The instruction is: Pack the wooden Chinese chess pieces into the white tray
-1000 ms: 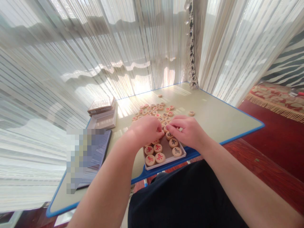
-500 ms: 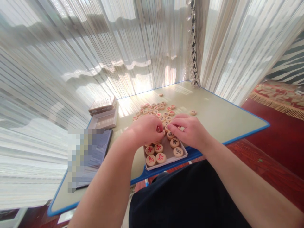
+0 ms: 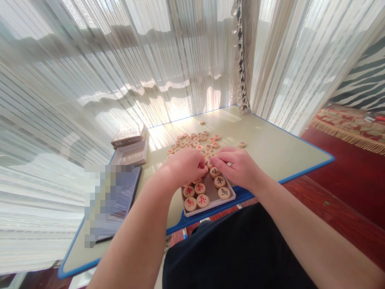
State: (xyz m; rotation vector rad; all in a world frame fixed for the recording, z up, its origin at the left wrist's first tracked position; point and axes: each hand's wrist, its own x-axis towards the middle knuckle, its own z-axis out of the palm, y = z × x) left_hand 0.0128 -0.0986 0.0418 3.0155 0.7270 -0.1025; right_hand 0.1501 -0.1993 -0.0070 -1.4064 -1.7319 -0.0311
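Round wooden chess pieces with red and black characters lie in a shallow white box (image 3: 214,206) at the table's near edge. More loose pieces (image 3: 195,141) are scattered behind it. My left hand (image 3: 185,165) is curled over the box's far left part, fingers pinched together. My right hand (image 3: 237,166) is beside it, fingers pinched at a piece near the box's far edge. What each pinch holds is hidden. The fingertips of both hands nearly meet.
The table (image 3: 270,152) is pale with a blue rim. A dark tablet (image 3: 128,188) lies at the left, with a box lid and a small carton (image 3: 129,136) behind it. Sheer curtains (image 3: 120,80) surround the table. A single piece (image 3: 242,144) lies apart at the right.
Both hands stay over the box's far end with only small finger movement. The view has shifted slightly.
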